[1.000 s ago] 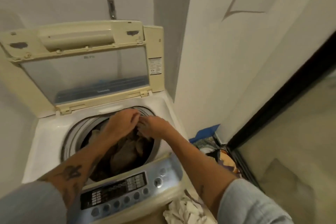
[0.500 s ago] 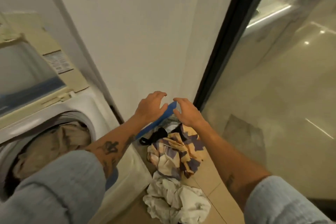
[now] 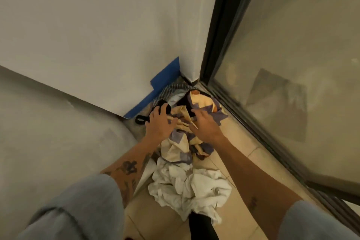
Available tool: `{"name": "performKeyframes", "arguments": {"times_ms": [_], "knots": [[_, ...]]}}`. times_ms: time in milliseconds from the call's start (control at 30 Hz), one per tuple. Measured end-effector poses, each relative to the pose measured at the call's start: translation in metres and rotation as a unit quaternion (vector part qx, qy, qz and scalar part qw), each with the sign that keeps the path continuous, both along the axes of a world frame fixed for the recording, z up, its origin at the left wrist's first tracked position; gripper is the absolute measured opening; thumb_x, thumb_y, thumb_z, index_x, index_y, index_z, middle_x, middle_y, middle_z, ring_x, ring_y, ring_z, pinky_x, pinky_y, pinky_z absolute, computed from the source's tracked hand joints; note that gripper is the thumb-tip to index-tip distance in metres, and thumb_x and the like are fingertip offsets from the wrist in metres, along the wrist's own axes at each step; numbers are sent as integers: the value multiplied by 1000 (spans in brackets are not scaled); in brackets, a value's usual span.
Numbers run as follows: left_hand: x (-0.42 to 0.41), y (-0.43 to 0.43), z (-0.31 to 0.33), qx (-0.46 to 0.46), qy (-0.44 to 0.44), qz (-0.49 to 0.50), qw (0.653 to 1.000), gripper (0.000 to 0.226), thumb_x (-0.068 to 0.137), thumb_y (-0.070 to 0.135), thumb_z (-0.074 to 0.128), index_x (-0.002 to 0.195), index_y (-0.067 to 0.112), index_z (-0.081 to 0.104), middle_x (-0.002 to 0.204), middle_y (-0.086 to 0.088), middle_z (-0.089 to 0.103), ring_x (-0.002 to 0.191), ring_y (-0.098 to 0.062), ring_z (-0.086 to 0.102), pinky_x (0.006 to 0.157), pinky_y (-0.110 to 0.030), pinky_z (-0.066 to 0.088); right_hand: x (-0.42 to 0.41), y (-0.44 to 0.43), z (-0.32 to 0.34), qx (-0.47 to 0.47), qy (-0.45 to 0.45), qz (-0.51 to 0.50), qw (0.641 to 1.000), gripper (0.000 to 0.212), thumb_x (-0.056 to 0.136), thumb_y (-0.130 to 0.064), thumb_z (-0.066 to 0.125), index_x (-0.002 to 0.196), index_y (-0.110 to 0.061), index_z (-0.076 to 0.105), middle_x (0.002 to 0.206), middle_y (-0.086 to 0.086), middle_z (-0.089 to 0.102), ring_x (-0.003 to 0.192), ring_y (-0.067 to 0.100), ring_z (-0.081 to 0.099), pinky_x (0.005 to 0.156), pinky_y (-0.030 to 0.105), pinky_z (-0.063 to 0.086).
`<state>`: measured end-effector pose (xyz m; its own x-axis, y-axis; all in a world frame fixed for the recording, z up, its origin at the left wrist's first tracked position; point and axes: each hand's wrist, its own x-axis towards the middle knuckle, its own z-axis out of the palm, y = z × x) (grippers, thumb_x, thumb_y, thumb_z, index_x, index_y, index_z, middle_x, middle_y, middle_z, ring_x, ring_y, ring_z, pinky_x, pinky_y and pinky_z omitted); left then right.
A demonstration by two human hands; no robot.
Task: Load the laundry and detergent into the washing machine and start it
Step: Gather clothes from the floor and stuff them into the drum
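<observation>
Two hands on the floor-corner laundry pile: left hand [image 3: 159,122] spread over patterned cloth [image 3: 180,148]; right hand [image 3: 204,123] fingertips buried in folds, grip unclear. Risks: looped black strap [image 3: 140,119] snags and drags; white garment [image 3: 185,187] gets left behind.

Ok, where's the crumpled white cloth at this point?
In the head view, the white cloth lies crumpled on the tiled floor, low and centre in the frame, right against the near edge of the patterned cloth.
</observation>
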<state>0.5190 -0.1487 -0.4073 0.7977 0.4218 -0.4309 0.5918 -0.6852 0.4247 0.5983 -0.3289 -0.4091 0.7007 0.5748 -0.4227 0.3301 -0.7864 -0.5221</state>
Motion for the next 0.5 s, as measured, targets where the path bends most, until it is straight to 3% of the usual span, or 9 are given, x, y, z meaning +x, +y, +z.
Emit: {"name": "performKeyframes", "arguments": {"times_ms": [133,267,400,500], "knots": [[-10,1,-85,11,21,26,999,77,87,52,60,147,16,29,145,-18,37,131,-39,40,102,-51,41,0,-22,-90,-13,39,16,999,60,95,-42,52,147,-17,35,144,10,43,133,34,41,97,47,45],[-36,3,-151,-7,23,37,999,71,87,52,54,141,9,37,134,-20,46,121,-39,46,95,-49,46,-24,-41,-147,-10,64,-19,998,61,92,-41,55,145,-13,41,141,14,46,121,38,50,91,47,48],[-85,-25,-194,-18,25,61,998,67,83,52,54,121,-3,49,114,-24,50,102,-41,51,85,-49,49,-85,-61,-199,-42,120,-24,992,61,89,-48,50,136,-10,48,131,17,54,116,41,54,87,46,49],[-132,-52,-235,-9,58,57,997,52,85,44,66,103,-3,54,104,-23,53,93,-41,54,80,-47,51,-125,-79,-231,-75,156,-28,985,68,89,-51,52,146,-16,39,145,12,43,124,39,48,91,47,49]]}}
